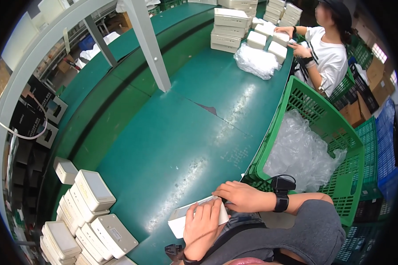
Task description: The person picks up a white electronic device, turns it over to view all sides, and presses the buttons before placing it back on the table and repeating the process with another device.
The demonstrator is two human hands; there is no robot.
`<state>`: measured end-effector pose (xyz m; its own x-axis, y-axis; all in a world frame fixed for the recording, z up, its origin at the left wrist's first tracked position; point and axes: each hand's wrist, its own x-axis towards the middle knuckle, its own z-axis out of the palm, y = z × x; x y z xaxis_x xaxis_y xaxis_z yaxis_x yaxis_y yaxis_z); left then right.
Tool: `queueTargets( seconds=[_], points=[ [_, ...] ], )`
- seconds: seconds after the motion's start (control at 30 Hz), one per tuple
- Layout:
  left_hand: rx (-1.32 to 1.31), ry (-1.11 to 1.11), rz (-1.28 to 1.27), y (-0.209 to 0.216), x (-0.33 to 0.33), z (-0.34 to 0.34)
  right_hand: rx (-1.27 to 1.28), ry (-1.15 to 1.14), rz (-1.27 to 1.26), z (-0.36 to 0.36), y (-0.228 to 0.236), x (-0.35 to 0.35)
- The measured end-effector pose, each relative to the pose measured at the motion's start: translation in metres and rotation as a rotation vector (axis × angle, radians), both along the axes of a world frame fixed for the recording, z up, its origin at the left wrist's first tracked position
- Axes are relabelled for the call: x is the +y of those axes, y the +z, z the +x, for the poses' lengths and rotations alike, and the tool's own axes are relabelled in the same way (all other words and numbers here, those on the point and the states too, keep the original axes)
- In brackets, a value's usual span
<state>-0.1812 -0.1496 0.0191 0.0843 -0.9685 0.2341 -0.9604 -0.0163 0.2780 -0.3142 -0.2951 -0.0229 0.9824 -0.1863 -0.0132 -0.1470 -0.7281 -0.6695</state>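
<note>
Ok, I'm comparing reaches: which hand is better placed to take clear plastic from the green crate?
Probably the right hand: it is nearer the green crate, while the left hand lies across the white box.

1. Left hand (pixel 203 223): fingers curled over a white box (pixel 177 224), gripping it at the near edge of the green table (pixel 163 145).
2. Right hand (pixel 242 196): fingertips at the box's upper edge; black band (pixel 281 202) around the wrist.
3. Stacked pale boxes (pixel 92 192): lower left.
4. Green basket (pixel 284 115): right of the table, containing crumpled clear plastic (pixel 300 150).
5. Co-worker (pixel 329 57): white top, hands among far boxes (pixel 256 39); plastic bundle (pixel 256 62) just beside these.
6. Gray post (pixel 148 48): upper left of centre.
</note>
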Motion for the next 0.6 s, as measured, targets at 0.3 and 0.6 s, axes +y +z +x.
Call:
queueTargets(
  seconds=[0.3,0.6],
  points=[
    [0.022,0.005,-0.01,-0.003,-0.001,0.0,-0.025,-0.006,-0.022,-0.002,-0.001,-0.002],
    [0.012,0.007,-0.012,0.005,0.002,0.004,0.016,0.036,0.012,-0.001,0.009,-0.003]
  ],
)
